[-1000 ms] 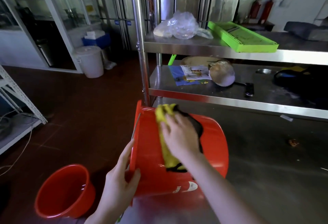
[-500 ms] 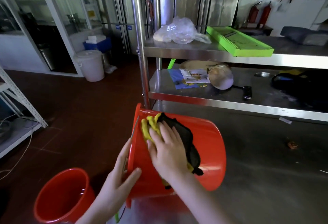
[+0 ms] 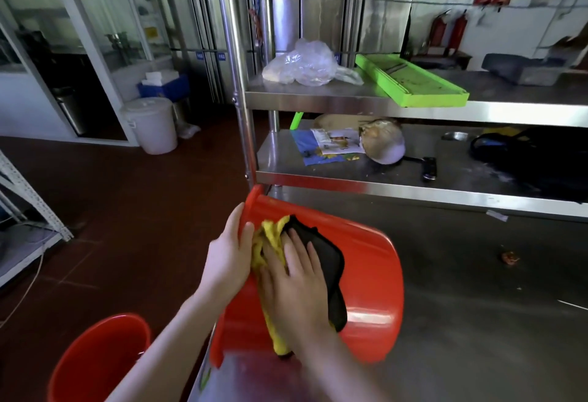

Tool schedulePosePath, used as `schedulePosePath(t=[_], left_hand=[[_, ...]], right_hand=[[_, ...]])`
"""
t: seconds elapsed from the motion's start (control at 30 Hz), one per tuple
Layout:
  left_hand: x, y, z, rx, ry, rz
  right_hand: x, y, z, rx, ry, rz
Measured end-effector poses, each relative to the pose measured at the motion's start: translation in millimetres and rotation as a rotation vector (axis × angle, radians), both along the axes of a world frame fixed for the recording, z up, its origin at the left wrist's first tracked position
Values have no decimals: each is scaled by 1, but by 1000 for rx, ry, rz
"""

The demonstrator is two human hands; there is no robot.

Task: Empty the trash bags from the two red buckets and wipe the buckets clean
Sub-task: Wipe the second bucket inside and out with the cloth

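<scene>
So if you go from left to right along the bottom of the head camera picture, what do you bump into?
Upright red plastic bucket on the floor → left hand gripping the rim of the tipped red plastic bucket → right hand pressing the yellow and black cloth → bare steel table.

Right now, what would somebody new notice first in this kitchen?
The big red bucket lying on its side on the steel table, with the right hand pressing a yellow-and-black cloth on it and the left hand at its rim. Then the bright green tray on the shelf above.
</scene>
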State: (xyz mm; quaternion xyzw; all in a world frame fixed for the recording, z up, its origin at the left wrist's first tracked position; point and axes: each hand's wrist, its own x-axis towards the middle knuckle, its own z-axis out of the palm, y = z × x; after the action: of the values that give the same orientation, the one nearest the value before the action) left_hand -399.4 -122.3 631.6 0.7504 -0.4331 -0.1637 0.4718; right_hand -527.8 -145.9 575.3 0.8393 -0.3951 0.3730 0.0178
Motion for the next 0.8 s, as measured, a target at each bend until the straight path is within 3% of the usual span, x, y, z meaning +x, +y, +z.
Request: schedulePosePath(t=[0.1, 0.27, 0.3, 0.43, 0.57, 0.8], left_hand=[[-4, 33, -27, -30, 52, -27], [-16, 48, -42, -38, 148, 16], [-16, 47, -42, -25, 143, 20], [-4, 33, -23, 129, 140, 35], [8, -23, 12, 217, 51, 129], [2, -45, 20, 258, -59, 118]], right_hand=[[21, -34, 24, 124, 84, -24], [51, -106, 65, 588, 212, -10], [51, -105, 65, 557, 212, -17], [20, -51, 35, 69, 85, 67], [-14, -4, -2, 15, 24, 169], [-23, -8, 3, -35, 6, 75]])
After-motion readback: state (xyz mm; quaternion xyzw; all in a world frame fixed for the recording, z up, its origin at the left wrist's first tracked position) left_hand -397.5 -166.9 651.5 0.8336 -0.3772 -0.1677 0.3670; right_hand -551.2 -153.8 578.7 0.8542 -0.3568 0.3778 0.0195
